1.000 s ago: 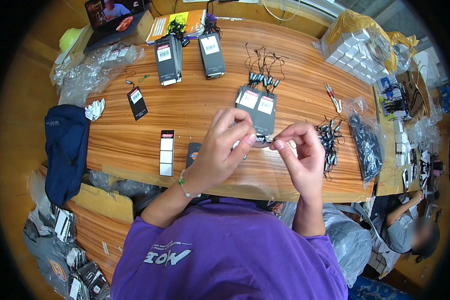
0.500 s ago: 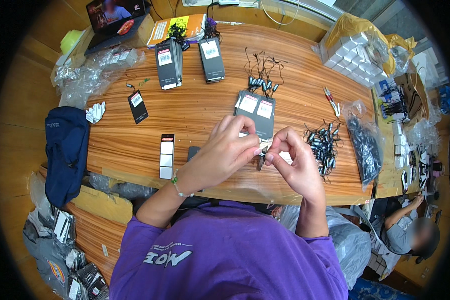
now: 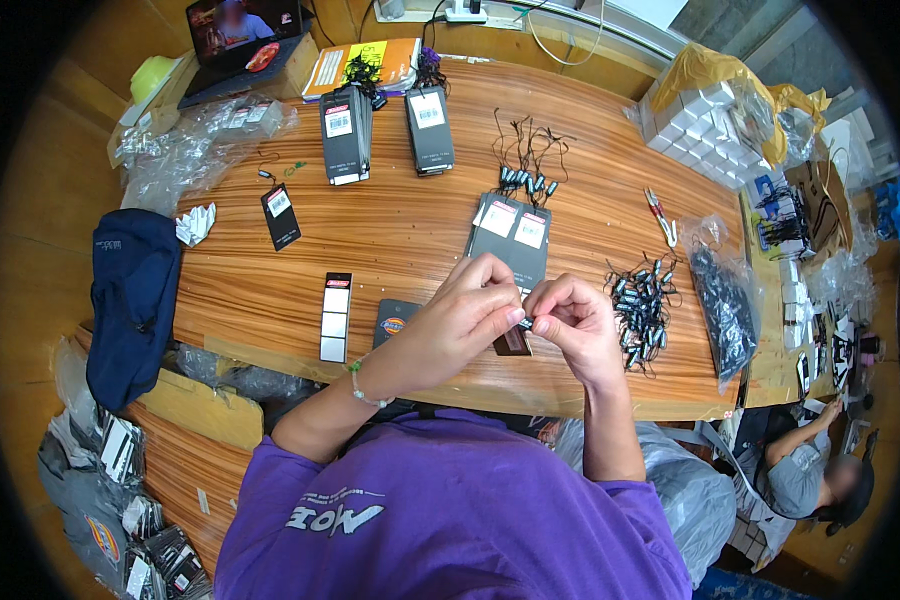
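My left hand [image 3: 467, 312] and my right hand [image 3: 576, 325] meet fingertip to fingertip over the near edge of the wooden table [image 3: 410, 215]. Between the fingertips they pinch a small dark string fastener, and a dark hang tag [image 3: 513, 341] hangs just below them. Behind the hands lies a stack of dark tags with white labels [image 3: 511, 232]. A pile of black string fasteners [image 3: 642, 297] rests to the right of my right hand.
Two upright stacks of dark tags [image 3: 345, 133] [image 3: 430, 128] stand further back. A strip of white stickers [image 3: 335, 316] and a dark card [image 3: 394, 321] lie left. A plastic bag of black fasteners [image 3: 726, 310], red-handled snips [image 3: 660, 215], a navy bag [image 3: 130, 290], a laptop [image 3: 232, 40]. Another person [image 3: 810, 470] sits lower right.
The hands have drawn closer together, fingertips now touching, and the dark tag hangs beneath them. The view has shifted slightly.
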Tool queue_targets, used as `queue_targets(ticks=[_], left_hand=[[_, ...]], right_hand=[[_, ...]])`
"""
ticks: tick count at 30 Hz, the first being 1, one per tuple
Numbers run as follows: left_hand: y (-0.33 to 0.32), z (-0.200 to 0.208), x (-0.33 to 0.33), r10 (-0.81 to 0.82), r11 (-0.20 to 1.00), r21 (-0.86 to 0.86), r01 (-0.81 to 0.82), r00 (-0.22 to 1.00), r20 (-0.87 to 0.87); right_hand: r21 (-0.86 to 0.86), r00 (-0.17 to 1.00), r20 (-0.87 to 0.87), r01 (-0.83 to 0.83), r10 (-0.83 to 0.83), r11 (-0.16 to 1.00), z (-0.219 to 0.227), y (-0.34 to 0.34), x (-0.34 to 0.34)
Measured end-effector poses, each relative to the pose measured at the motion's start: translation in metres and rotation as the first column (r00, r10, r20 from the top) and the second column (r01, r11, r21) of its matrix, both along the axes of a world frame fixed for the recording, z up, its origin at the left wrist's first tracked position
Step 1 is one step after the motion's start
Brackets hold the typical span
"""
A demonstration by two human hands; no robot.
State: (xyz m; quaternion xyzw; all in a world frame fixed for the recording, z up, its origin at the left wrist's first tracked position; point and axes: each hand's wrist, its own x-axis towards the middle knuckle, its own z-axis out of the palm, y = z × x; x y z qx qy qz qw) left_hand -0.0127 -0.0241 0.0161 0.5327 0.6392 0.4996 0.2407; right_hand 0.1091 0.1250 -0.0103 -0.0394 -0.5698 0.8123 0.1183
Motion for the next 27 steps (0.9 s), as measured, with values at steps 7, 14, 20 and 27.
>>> queue_targets(ticks=[7,14,20,27], left_hand=[[0.001,0.003,-0.007,0.103,0.992,-0.060,-0.115,0.980,-0.168],[0.015,-0.012,0.006,0.337,0.940,0.168,-0.297,0.886,-0.318],[0.017,-0.049,0.031,0.240,0.968,0.006,-0.251,0.933,0.267],[0.020,-0.056,0.027,-0.009,0.999,-0.026,0.026,0.853,0.523]], right_hand=[[-0.020,1.000,0.024,0.009,-0.009,1.000,0.003,-0.013,-0.006],[-0.348,0.988,0.085,0.154,-0.132,0.925,-0.011,-0.013,-0.015],[-0.375,0.951,0.046,0.301,-0.307,0.877,-0.016,-0.019,-0.016],[-0.468,0.929,-0.044,0.305,-0.366,0.830,-0.008,0.004,-0.018]])
